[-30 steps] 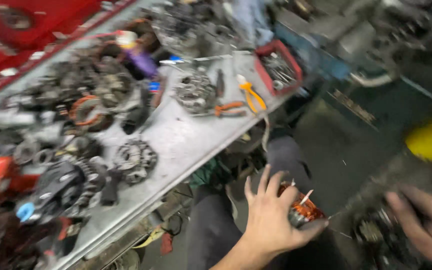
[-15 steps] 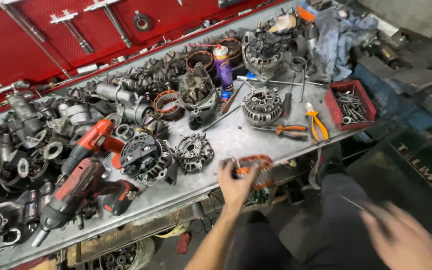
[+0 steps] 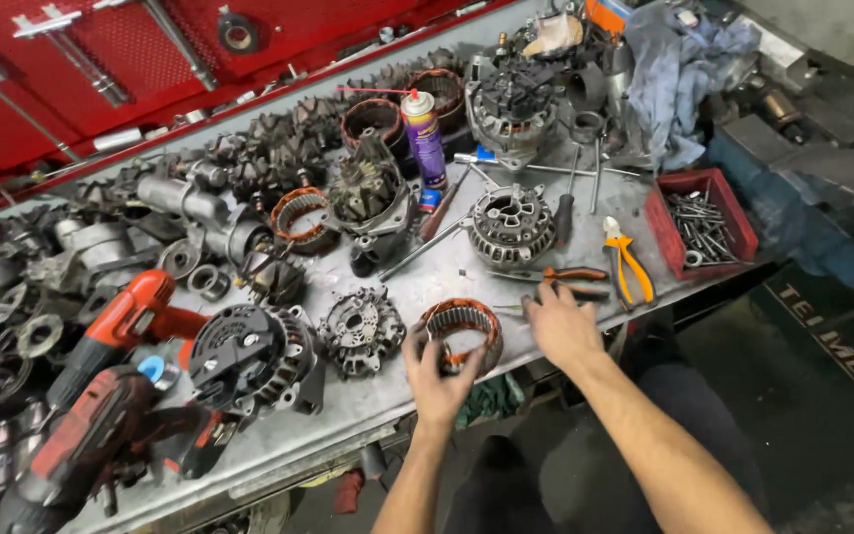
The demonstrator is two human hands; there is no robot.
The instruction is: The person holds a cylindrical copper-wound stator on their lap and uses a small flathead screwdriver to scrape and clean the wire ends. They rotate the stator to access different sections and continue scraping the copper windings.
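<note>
Two hands work at the near edge of a crowded metal tabletop (image 3: 387,391). The left hand (image 3: 434,371) is clenched around the near rim of a stator ring (image 3: 462,331), a round hoop with copper-coloured windings, which sits close to the tabletop's front edge, partly tilted toward the person. The right hand (image 3: 560,321) lies palm down just right of the ring, fingers spread and released, its fingertips touching or nearly touching a black-handled tool (image 3: 570,293); whether it grips that tool cannot be told.

Just beyond the right hand lie orange-handled pliers (image 3: 557,275) and yellow-handled pliers (image 3: 630,265), the latter near the tabletop's right end. A red tray of bolts (image 3: 656,229) sits at that right corner, close to the edge. Left of the ring, a dark rectifier plate (image 3: 360,331) lies nearly beside it, then an alternator housing (image 3: 249,354) and a red power drill (image 3: 121,321).

Open steel shows only in a narrow strip along the front edge below the rectifier plate and housing, and in a small patch between the ring and a silver alternator end frame (image 3: 511,225) farther back. Behind that stands a purple spray can (image 3: 425,133) among densely packed parts.
</note>
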